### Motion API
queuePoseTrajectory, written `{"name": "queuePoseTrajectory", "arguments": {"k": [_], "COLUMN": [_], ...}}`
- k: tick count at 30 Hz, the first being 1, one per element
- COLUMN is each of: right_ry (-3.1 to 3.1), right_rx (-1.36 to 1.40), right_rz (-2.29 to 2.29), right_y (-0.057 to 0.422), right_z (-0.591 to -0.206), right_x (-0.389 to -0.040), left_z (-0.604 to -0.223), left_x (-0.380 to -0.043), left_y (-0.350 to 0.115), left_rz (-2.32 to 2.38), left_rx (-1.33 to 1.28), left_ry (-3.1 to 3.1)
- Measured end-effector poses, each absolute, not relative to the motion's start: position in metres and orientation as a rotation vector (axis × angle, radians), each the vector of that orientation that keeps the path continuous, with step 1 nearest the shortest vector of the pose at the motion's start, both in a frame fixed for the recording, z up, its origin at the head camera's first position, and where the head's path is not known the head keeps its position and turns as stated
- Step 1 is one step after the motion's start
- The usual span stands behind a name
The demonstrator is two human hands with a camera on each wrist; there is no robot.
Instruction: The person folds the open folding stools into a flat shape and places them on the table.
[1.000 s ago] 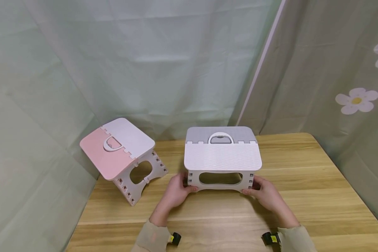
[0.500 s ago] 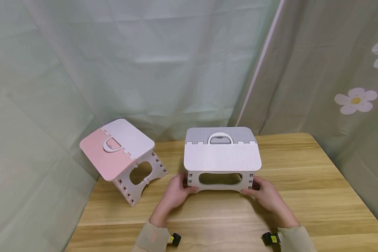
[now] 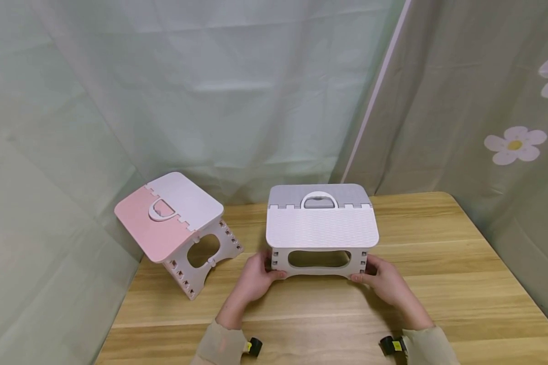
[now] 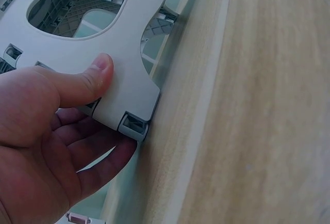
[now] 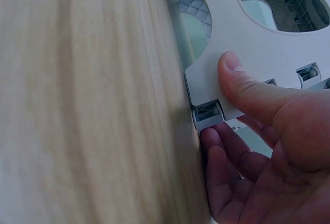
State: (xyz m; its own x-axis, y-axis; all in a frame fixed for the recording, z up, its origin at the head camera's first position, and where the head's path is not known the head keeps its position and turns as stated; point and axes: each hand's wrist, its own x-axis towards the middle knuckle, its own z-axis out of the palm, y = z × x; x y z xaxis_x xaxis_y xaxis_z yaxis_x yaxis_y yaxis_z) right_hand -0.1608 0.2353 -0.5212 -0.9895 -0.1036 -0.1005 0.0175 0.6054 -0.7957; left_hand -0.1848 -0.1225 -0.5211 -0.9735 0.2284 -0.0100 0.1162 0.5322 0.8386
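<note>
A grey-and-white folding stool (image 3: 321, 228) stands upright and unfolded on the table, its white half toward me and a white carry handle at the middle of its top. My left hand (image 3: 255, 278) grips the lower left corner of its front leg panel; in the left wrist view the thumb (image 4: 95, 79) lies on the panel's face and the fingers curl behind its edge. At the lower right corner my right hand (image 3: 385, 281) grips likewise, its thumb (image 5: 234, 74) on the front face and fingers (image 5: 227, 157) behind, close to the tabletop.
To the left, a pink-and-white folding stool (image 3: 169, 215) stands unfolded and turned at an angle. The wooden table (image 3: 452, 284) runs up to a pale curtain (image 3: 255, 101) behind and a flower-print curtain (image 3: 461, 101) on the right.
</note>
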Motion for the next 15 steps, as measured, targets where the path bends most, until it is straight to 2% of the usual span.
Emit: {"name": "queuePoseTrajectory", "arguments": {"k": [15], "right_ry": [2.700], "right_rx": [-0.100], "right_rz": [-1.335], "right_y": [0.2367], "right_z": [-0.5240], "right_x": [-0.1616], "left_z": [-0.5207], "left_x": [-0.1836], "left_y": [-0.1229], "left_rz": [1.445], "left_rx": [0.314], "left_ry": [2.638]}}
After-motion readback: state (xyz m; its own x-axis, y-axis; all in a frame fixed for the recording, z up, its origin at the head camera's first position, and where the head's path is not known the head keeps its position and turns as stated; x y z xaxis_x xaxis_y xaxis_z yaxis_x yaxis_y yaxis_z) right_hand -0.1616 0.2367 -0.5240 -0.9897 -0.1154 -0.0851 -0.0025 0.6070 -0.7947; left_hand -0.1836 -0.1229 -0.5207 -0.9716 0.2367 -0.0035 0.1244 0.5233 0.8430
